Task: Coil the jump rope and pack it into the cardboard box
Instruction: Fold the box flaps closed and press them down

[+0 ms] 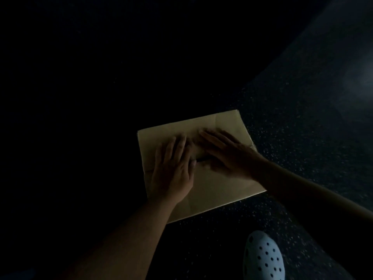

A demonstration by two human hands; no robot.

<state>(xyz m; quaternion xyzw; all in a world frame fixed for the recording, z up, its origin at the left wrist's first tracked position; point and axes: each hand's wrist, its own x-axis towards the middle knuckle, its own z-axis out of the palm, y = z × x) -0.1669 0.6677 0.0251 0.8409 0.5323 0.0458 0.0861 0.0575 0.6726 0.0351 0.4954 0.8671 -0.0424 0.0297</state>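
I see both hands spread flat, palms down, on the closed top flaps of the cardboard box [212, 190]: left hand [173, 172] near the flap seam, right hand [226, 154] blurred beside it. The box sits on a dark speckled floor [292, 138], a pale perforated clog [264, 257] nearby. I cannot see the jump rope.

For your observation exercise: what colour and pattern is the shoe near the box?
Pale blue with round dark holes, the shoe shows in the head view.
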